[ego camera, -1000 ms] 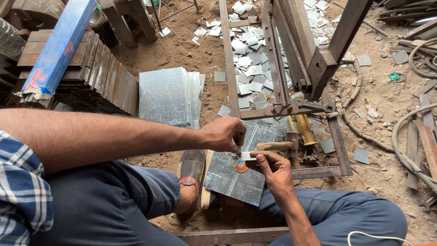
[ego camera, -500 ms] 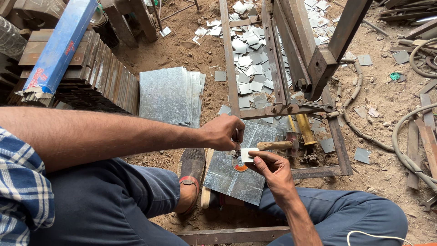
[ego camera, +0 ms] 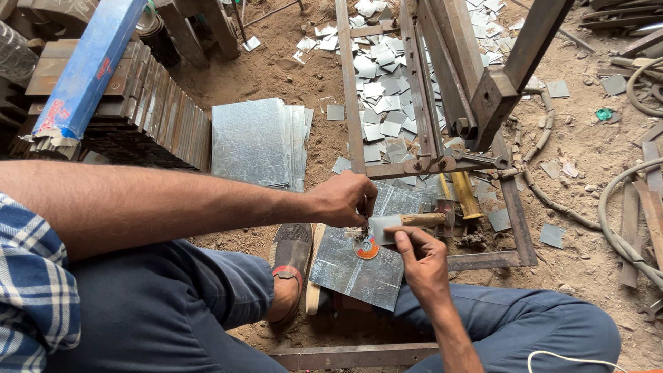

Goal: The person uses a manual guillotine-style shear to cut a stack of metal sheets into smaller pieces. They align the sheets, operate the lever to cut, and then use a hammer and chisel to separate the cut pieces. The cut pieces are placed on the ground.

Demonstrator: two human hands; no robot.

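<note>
Left hand (ego camera: 343, 199) comes in from the left of the frame at the end of a long bare forearm, fingers curled together and pinching something small and dark at the tips; I cannot make out what it is. It sits just above the top edge of a galvanised metal sheet (ego camera: 349, 269) that lies tilted at the centre of the frame, over the person's lap and shoe. Right hand (ego camera: 421, 259) comes up from the lower right, thumb and forefinger pinching a small cut square of sheet metal (ego camera: 384, 227) against the larger sheet. Just below that square, a round orange and blue disc (ego camera: 367, 248) lies on the sheet, touching it. A wooden handle (ego camera: 423, 220) lies right behind the small square, pointing to the right, with a yellow-handled tool (ego camera: 465, 195) just beyond it.

A brown shoe (ego camera: 291, 257) rests beside the sheet's left edge. Behind the hands stands a rusty steel frame (ego camera: 507, 207), and a scatter of small cut metal squares (ego camera: 378, 90) covers the dirt floor in the upper middle. A stack of flat galvanised sheets (ego camera: 257, 141) lies left of centre. At the upper left, a long blue box (ego camera: 86, 69) leans on a pile of rusty metal strips (ego camera: 148, 110).
</note>
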